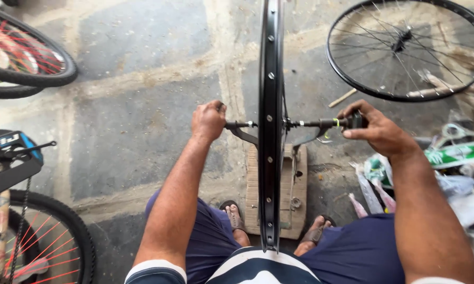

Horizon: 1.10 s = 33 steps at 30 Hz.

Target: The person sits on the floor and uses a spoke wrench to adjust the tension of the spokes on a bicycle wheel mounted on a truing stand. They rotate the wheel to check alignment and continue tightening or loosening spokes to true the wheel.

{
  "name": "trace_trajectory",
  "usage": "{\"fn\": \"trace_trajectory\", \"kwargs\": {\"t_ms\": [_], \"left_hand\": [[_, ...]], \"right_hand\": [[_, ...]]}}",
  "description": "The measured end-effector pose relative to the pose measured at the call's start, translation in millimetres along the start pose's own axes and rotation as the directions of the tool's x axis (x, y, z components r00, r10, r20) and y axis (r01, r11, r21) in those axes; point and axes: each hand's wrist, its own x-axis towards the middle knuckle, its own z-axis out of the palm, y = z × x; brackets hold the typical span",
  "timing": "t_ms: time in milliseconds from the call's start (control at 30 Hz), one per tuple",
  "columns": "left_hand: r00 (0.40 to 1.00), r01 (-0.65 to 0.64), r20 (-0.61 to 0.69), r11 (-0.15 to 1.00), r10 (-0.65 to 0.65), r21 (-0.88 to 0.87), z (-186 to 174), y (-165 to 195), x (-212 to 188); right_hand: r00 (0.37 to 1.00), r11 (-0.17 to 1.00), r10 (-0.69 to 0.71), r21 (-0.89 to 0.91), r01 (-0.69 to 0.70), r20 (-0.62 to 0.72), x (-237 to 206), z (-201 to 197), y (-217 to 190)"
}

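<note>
A black bicycle wheel rim point(271, 105) stands upright, seen edge-on, in a metal stand point(247, 137) on a wooden base point(299, 210) between my feet. My left hand point(208, 121) is closed around the left end of the axle rod. My right hand point(376, 129) grips a small black knob point(355, 122) at the right end of the rod. Both forearms reach forward on either side of the rim.
A bare spoked wheel point(408, 47) lies on the stone floor at the upper right. Plastic bags and a green package point(458, 155) pile up at the right. A small bicycle with red spokes point(37, 242) stands at the left, another tyre point(31, 63) at the upper left.
</note>
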Motion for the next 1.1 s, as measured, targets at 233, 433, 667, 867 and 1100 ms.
{"fn": "trace_trajectory", "kwargs": {"t_ms": [233,433,667,867,1100], "left_hand": [[0.997,0.065,0.047,0.998,-0.063,-0.024,-1.7,3.9,-1.7],[0.998,0.046,0.047,0.999,-0.045,-0.010,-0.5,3.9,-1.9],[0.992,0.075,0.102,0.997,-0.077,0.015,-1.7,6.2,-3.0],[0.984,0.117,0.129,0.992,-0.121,0.041,-6.8,9.9,-6.2],[0.988,-0.143,0.018,0.965,0.151,-0.219,-12.6,50.7,3.8]], "right_hand": [[0.967,0.888,0.254,0.392,-0.238,0.013,2.1,-3.8,0.7],[0.961,0.926,0.270,0.290,-0.241,-0.061,-6.5,-0.6,-10.6],[0.994,0.973,0.090,0.217,-0.076,-0.054,-10.9,3.3,-15.8],[0.959,0.946,0.277,0.195,-0.260,-0.063,-12.7,1.7,-22.8],[0.871,0.885,0.457,0.189,-0.425,-0.182,-8.1,-0.7,-26.4]]}}
